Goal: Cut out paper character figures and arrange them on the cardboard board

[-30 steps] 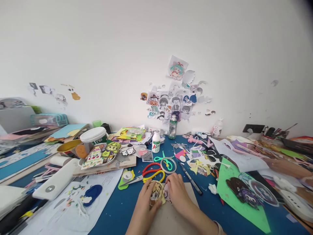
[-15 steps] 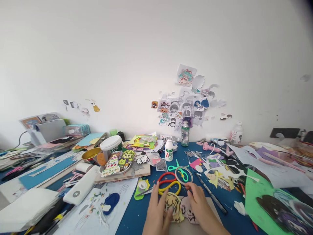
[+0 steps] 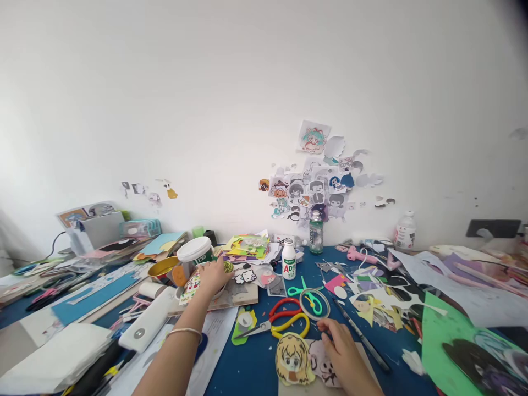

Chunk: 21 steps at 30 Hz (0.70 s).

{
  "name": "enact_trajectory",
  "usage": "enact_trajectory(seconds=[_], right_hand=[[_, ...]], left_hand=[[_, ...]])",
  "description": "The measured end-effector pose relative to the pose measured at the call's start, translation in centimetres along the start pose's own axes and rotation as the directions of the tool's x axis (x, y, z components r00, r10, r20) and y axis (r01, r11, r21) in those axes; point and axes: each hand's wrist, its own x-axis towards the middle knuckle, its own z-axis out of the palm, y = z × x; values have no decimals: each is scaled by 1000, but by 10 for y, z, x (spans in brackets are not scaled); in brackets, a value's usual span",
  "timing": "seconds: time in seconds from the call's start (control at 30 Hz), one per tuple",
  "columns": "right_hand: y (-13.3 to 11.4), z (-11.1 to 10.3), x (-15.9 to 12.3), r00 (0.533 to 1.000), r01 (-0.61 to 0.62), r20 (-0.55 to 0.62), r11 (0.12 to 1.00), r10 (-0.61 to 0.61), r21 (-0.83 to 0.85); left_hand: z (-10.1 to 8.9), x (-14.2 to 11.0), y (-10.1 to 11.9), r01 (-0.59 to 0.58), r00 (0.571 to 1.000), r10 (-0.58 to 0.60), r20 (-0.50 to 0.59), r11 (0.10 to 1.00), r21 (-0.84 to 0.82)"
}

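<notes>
Yellow-haired cutout [image 3: 293, 360] lies flat near six o'clock on beige board [image 3: 303, 390], its rounded edge wavy, with pink cutout [image 3: 324, 366] beside it, toward three. Right hand [image 3: 344, 352], loosely open, rests by the pink cutout. Left hand [image 3: 214, 275] reaches toward ten, over thin paper pieces [image 3: 190, 289]; I cannot tell if it holds one. Reaching seems the present step; such flat shapes would call for light, careful fingertips.

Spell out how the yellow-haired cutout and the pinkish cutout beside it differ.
The yellow-haired cutout has bold yellow hair; the pinkish cutout is pale, muted pink.
The yellow-haired cutout shows in full, while the right hand partly hides the pinkish cutout.
Both have dark drawn lines and lie on the grey board.
</notes>
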Motion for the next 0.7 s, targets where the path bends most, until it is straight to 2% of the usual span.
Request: enact_trajectory(seconds=[0.1,0.27,0.47,0.57,0.7], right_hand=[[-1,0,0,1000,11,4,1000,-11,0],[-5,-3,-3,1000,-1,17,1000,1,16],[-6,-2,-3,1000,0,-12,1000,1,30],[-10,-7,-1,998,19,-58,991,-12,129],[-34,-28,-2,996,76,15,904,-91,421]], left_hand=[[3,1,2,32,999,-32,-21,999,-40],[-6,1,9,25,990,-53,-130,977,-210],[-26,4,25,-31,976,-84,-200,858,-513],[-38,-21,54,-112,976,-25,-215,790,-602],[-50,-93,117,-242,970,177,-165,726,-644]])
